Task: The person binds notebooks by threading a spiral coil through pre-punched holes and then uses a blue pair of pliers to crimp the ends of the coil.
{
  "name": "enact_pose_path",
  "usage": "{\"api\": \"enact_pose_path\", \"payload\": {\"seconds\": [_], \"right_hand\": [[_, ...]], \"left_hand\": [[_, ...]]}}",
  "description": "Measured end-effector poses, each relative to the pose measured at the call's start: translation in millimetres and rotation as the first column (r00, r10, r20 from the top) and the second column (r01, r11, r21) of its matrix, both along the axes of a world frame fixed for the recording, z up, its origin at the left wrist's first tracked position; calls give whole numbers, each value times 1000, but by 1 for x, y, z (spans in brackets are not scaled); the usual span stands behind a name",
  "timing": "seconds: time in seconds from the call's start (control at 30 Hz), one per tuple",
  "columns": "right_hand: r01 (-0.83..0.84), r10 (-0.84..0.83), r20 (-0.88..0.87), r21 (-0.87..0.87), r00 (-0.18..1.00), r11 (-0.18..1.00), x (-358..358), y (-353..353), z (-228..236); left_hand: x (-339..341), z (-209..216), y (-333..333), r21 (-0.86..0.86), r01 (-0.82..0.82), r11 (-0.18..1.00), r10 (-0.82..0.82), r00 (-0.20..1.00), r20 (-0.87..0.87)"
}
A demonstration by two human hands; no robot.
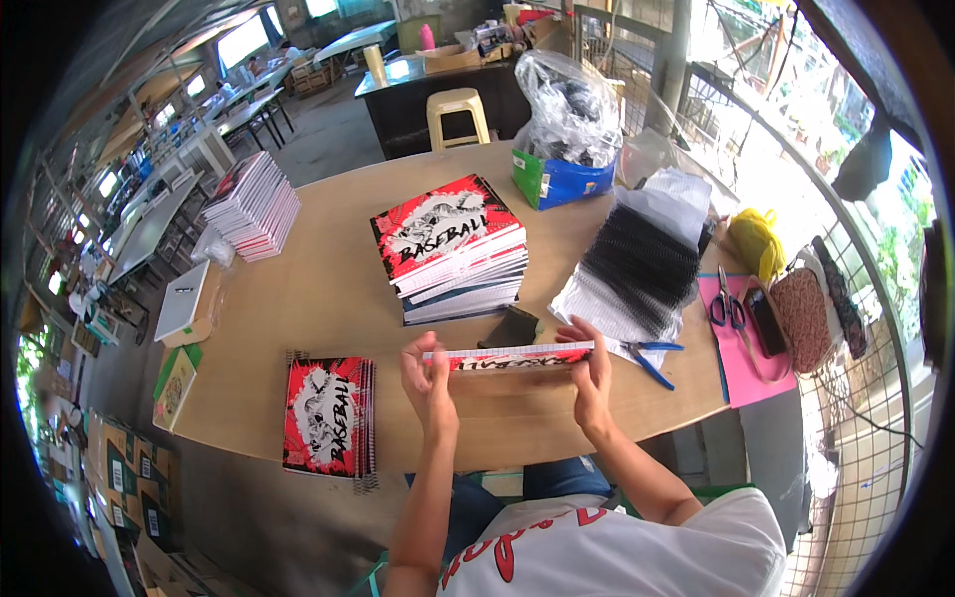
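Between my two hands, over the near part of the table, is a thin book block (519, 357) with a red illustrated cover, held on edge by its two ends. My left hand (430, 383) grips the left end with the fingers bent round it. My right hand (592, 383) closes on the right end. Just beyond lies a small dark block (512, 326). A tall stack of unbound books (448, 234) with the same red cover stands behind it. To the left, a pile of spiral-bound books (323, 418) has black coils along its right side.
Black spiral coils (642, 259) lie on white sheets at right, with blue-handled pliers (652, 363) nearby. Scissors (727, 308) and a phone (765, 320) rest on a pink sheet (746, 383). Another book stack (254, 209) is at far left. A blue-green box (562, 184) holds a plastic bag.
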State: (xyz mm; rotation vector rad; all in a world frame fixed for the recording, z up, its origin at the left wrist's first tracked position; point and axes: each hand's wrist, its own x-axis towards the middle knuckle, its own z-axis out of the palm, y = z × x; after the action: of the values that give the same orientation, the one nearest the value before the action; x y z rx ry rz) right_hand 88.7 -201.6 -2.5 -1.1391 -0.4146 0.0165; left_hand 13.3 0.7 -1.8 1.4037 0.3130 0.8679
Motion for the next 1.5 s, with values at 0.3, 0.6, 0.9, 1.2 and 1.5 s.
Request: {"api": "enact_pose_path", "payload": {"seconds": [0.3,0.6,0.9,1.2,1.5], "right_hand": [[687,-178,669,-662,722,299,139,-50,-23],[479,59,677,-577,734,661,159,-61,4],[-36,408,442,-643,799,765,78,-69,60],[-262,493,351,-535,796,803,76,-65,63],[-126,388,361,-573,848,810,74,-64,67]], "left_hand": [[-22,77,-54,689,-365,626,272,930,246],[26,60,-81,916,96,389,55,990,-128],[29,61,-80,934,93,345,54,991,-119],[30,65,-80,933,92,349,51,992,-117],[28,68,-82,927,144,346,54,983,-173]]}}
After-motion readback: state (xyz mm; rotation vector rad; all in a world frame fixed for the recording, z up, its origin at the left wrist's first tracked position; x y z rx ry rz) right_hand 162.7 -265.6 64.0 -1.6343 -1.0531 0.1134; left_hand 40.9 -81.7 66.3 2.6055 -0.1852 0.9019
